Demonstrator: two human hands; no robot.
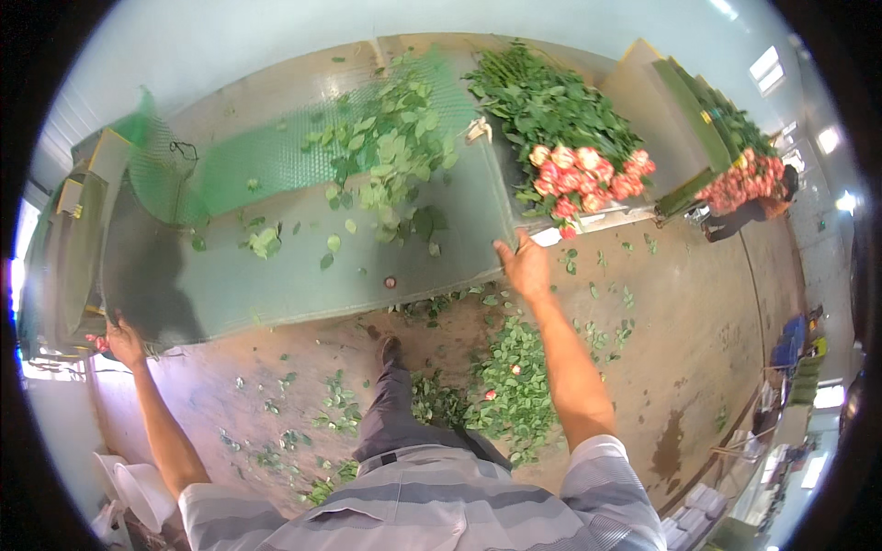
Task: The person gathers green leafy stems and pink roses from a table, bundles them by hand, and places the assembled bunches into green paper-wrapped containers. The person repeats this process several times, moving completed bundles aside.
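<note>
A wide grey-green table mat [276,289] stretches in front of me, with loose green leaves [395,161] scattered over it, thickest toward its far right. My right hand [525,266] grips the mat's near right corner, its thumb over the top edge. At the near left corner my left hand [125,343] is closed on the mat's edge; its fingertips are partly hidden. A reddish rose head [97,342] shows just beside that hand. Green netting [248,170] lies along the mat's far side. A small round brownish thing [390,282] sits near the front edge.
Pink-and-cream roses [588,174] with leafy stems lie right of the mat. Beyond stands an upright panel [643,110], then more roses [740,179] beside another person [753,211]. Fallen leaves [514,386] cover the floor around my foot. A white bucket-like container [142,491] stands lower left.
</note>
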